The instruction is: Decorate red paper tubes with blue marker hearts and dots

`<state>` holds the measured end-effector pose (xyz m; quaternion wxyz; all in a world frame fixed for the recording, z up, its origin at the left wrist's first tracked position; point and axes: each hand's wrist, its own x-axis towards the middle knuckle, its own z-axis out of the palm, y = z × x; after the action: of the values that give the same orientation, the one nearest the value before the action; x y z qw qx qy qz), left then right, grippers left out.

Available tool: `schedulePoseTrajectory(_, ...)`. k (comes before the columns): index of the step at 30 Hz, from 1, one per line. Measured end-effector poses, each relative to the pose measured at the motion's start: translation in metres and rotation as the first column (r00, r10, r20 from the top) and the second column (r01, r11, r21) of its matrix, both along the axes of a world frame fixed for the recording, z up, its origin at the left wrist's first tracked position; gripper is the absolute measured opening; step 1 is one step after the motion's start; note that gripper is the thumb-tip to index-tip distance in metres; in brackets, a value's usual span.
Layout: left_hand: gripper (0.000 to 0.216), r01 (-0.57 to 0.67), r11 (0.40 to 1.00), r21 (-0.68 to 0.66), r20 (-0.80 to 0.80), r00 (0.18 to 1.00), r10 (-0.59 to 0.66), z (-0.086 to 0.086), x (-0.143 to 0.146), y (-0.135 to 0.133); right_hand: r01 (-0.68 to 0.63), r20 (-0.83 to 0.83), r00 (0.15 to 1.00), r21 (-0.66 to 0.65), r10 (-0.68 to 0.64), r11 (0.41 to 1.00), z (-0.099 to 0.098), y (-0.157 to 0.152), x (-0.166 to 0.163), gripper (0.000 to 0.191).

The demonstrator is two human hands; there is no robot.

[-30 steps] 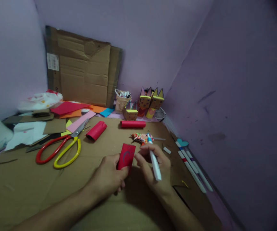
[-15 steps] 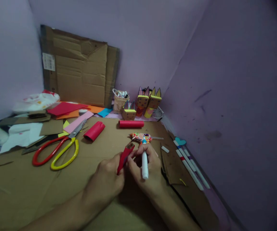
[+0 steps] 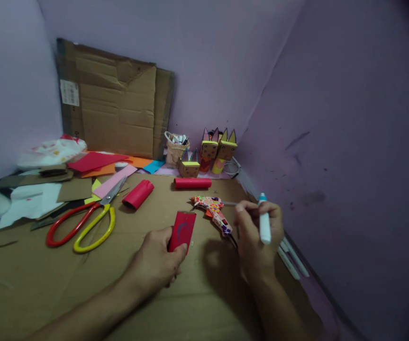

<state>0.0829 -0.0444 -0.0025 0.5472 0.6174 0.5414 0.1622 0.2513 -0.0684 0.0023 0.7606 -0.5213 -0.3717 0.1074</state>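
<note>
Left hand [image 3: 159, 255]: holding red piece [image 3: 183, 231] by lower end | Right hand [image 3: 261, 241], to its right: holding marker [image 3: 265, 228] | Piece judged light, fairly stiff, dentable; grip edges, avoid curved mark [image 3: 178, 232]

We take this for small craft corner, likely in home. Purple walls [image 3: 360, 118] meet toward upper right, right one scuffed and stained. Flattened cardboard box [image 3: 119, 99] leans upper left. We see brown cardboard sheet [image 3: 119, 260] as work surface, big scissors [image 3: 106, 206] and coloured paper [image 3: 97, 161] at left, flowered glue gun [image 3: 209, 204] near centre, pen pot [image 3: 176, 155] and cat-eared cardboard figures [image 3: 209, 150] behind, white markers [image 3: 296, 257] lower right.
</note>
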Motion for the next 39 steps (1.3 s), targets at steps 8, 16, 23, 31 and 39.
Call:
schedulePoseTrajectory(8, 0.009, 0.083, 0.918, 0.388, -0.075, 0.995, -0.058, -0.003, -0.005, 0.000, -0.338, 0.191, 0.903, -0.236, 0.385, 0.911, -0.010, -0.004, -0.022, 0.029)
schedulePoseTrajectory(16, 0.014, 0.162, 0.835, 0.526, -0.079, 0.987, -0.142, -0.003, -0.009, -0.003, -0.438, 0.113, 0.873, -0.246, 0.474, 0.865, -0.013, -0.005, -0.036, 0.032)
schedulePoseTrajectory(23, 0.013, 0.193, 0.818, 0.543, -0.046, 0.979, -0.200, -0.005, -0.009, -0.004, -0.390, 0.146, 0.902, -0.130, 0.407, 0.912, -0.011, -0.006, -0.031, 0.029)
schedulePoseTrajectory(31, 0.014, 0.109, 0.994, -0.026, 0.036, 0.993, -0.109, 0.002, -0.001, -0.005, -0.048, -0.060, 0.997, 0.059, 0.051, 0.997, -0.005, 0.001, 0.000, 0.028)
schedulePoseTrajectory(39, 0.015, 0.141, 0.987, -0.080, 0.091, 0.987, -0.134, 0.003, -0.001, -0.005, -0.389, 0.254, 0.851, -0.283, 0.459, 0.877, -0.013, 0.002, -0.017, 0.039)
